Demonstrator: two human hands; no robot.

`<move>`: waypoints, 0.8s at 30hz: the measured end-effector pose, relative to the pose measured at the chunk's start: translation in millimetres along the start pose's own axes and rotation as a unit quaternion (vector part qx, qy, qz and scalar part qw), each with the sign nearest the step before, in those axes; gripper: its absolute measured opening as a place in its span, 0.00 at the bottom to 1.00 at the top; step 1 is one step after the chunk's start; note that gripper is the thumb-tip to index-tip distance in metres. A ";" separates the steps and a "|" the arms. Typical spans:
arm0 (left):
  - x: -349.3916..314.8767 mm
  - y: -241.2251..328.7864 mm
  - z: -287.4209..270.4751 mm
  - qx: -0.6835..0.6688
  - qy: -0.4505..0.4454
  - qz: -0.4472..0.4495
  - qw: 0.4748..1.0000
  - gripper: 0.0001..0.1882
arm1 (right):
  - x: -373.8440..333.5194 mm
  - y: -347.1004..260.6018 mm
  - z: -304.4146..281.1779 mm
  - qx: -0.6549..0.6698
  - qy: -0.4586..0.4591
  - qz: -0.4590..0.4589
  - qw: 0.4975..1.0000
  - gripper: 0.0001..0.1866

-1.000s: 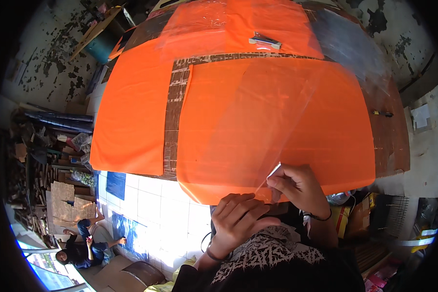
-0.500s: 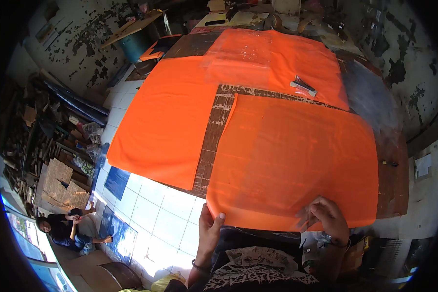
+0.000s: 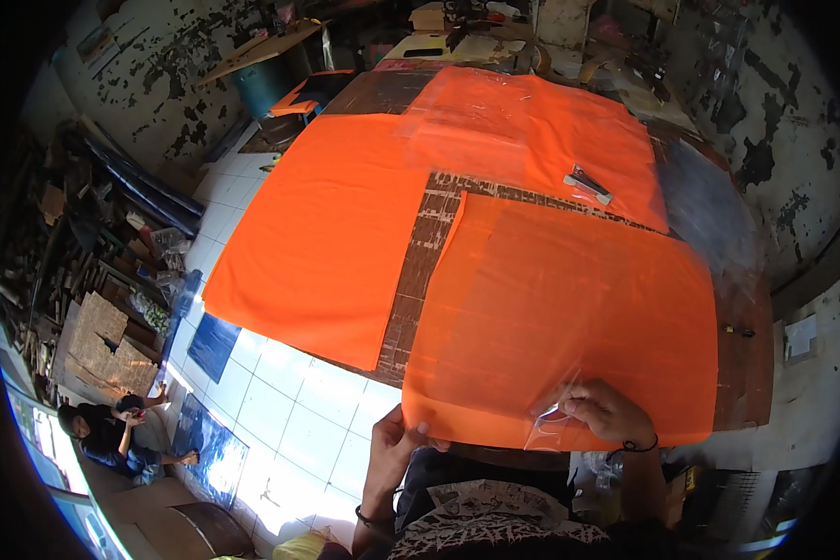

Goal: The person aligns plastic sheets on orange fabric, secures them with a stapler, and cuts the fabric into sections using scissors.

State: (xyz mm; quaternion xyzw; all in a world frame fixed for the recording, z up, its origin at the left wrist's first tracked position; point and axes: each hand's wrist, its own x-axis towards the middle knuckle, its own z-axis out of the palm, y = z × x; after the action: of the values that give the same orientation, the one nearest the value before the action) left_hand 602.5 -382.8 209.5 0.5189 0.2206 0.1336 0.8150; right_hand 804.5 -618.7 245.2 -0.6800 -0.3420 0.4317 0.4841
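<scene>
An orange fabric sheet (image 3: 653, 345) lies on the near part of the table, its near edge at my body. My left hand (image 3: 397, 441) grips the sheet's near left corner, thumb on top and fingers underneath. Over part of this sheet lies a clear plastic film (image 3: 523, 308), seen by its duller tint and glints. My right hand (image 3: 607, 411) is closed at the near edge, pinching a creased, shiny fold of the film. Farther left a second orange sheet (image 3: 317, 233) lies flat. Beyond, more orange fabric (image 3: 588, 131) is partly covered by clear plastic.
A small dark-handled tool (image 3: 588, 182) rests on the far fabric. Crumpled clear plastic (image 3: 709, 210) lies at the table's right side. Brown worn tabletop (image 3: 409, 308) shows between the sheets. At the left, people (image 3: 121, 434) sit low near blue sheets (image 3: 210, 448) on the tiled floor.
My right hand has moved slightly left, with its fingers now closed on the plastic film, which bunches up under them. My left hand stays at the corner. The view has shifted a little.
</scene>
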 end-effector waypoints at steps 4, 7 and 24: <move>2.7 -0.8 1.4 0.025 0.009 -0.029 0.999 0.14 | 2.1 -18.1 -8.9 -0.005 0.019 -0.012 1.000 0.12; 0.5 -4.1 -1.5 0.014 0.039 -0.053 0.998 0.15 | -5.7 -45.4 -30.3 -0.080 0.113 0.142 0.980 0.14; 4.8 -9.7 3.4 0.025 0.094 0.003 0.995 0.16 | 201.0 -39.1 -46.5 -0.558 0.097 -0.219 0.795 0.35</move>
State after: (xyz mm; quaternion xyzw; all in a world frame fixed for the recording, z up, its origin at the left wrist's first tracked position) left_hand 608.2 -387.5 200.9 0.5253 0.2975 0.1788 0.7769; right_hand 924.4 -446.5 238.4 -0.7775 -0.6142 -0.0195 0.1334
